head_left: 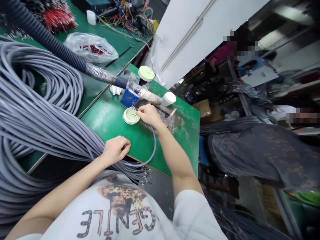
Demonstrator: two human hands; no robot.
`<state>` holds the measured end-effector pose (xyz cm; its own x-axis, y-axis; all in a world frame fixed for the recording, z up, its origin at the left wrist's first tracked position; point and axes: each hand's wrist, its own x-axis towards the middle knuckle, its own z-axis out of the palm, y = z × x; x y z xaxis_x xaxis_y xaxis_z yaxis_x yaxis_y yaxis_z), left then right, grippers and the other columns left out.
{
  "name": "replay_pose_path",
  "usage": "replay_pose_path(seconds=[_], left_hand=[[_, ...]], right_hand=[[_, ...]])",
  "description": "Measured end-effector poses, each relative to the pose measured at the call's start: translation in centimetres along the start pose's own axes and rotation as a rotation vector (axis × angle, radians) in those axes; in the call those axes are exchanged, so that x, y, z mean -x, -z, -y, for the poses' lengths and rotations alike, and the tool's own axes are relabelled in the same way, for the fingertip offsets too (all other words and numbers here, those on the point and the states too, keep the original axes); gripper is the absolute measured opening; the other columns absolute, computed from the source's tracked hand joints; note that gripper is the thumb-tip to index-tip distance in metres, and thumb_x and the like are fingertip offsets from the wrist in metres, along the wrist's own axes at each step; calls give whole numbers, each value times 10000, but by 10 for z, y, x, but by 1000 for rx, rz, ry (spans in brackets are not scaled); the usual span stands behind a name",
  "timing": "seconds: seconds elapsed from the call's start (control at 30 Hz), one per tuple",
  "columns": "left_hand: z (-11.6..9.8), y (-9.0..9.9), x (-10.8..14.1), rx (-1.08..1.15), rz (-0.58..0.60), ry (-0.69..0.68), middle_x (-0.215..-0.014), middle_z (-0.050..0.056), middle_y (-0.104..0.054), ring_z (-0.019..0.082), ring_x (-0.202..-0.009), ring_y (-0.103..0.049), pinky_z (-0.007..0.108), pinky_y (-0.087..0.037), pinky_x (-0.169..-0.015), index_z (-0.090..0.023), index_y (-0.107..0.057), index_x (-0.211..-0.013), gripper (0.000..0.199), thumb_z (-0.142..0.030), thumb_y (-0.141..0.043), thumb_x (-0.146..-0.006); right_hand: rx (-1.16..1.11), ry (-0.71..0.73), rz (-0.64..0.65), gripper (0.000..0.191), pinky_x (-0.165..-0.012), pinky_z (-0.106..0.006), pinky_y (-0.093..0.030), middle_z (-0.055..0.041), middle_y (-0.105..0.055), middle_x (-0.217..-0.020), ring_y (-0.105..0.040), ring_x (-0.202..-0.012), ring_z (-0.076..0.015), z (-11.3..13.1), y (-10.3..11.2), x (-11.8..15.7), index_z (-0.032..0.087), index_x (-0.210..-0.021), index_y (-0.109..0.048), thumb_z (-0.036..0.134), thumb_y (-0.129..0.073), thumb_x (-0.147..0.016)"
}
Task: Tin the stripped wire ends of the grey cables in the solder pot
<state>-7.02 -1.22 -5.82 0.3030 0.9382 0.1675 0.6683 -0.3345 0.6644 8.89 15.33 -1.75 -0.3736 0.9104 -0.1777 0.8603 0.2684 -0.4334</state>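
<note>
My right hand (148, 115) is closed around the end of a grey cable (154, 146), whose thin coloured wires fan out past the fingertips. Those wire ends are over a shallow pale round dish (127, 120) on the green work board (100, 115). From the hand the cable curves down and back toward the bundle. My left hand (117, 150) rests at the board's near edge beside the thick bundle of grey cables (75, 133), its fingers curled. Whether it grips anything is hidden. Stripped cable ends (145, 175) hang below the board's edge.
A ribbed black hose (65, 50) crosses above the table to a blue box (130, 97). Near it stand a white cup (169, 99) and a yellow-green lid (146, 73). A plastic bag (92, 46) of small parts lies behind. Another person (265, 153) is at the right.
</note>
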Motion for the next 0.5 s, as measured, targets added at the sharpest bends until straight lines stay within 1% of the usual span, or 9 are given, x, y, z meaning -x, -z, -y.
replay_pose_path(seconds=[0.17,0.27,0.4,0.5], left_hand=[[0,0,0,-5,1,-11,-672,-1,-616,128,-654,-546,246,-401,-623,-193,-597,-801,149,-233,-486,-892],[2,0,0,-2,-2,-17,-672,-5,-612,130,-656,-545,247,-401,-623,-195,-591,-803,136,-230,-492,-890],[2,-1,1,5,-10,-20,-672,-6,-610,132,-660,-547,248,-400,-632,-198,-586,-804,130,-228,-494,-891],[2,-1,1,13,-12,-26,-673,-4,-611,131,-660,-550,243,-396,-627,-198,-582,-803,135,-232,-489,-895]], right_hand=[[108,-9,35,236,-585,-261,-312,-56,-709,-756,-588,-699,-179,5,-9,-6,174,-807,-753,223,-527,-758],[145,-24,34,232,-587,-261,-313,-64,-715,-770,-591,-710,-182,7,-8,-5,173,-799,-748,223,-524,-760],[150,-5,-29,235,-586,-264,-302,-56,-702,-744,-570,-679,-170,0,9,5,164,-755,-731,249,-515,-789],[184,-19,-99,266,-585,-269,-295,-59,-693,-735,-560,-664,-163,-18,27,19,149,-716,-714,268,-497,-814]])
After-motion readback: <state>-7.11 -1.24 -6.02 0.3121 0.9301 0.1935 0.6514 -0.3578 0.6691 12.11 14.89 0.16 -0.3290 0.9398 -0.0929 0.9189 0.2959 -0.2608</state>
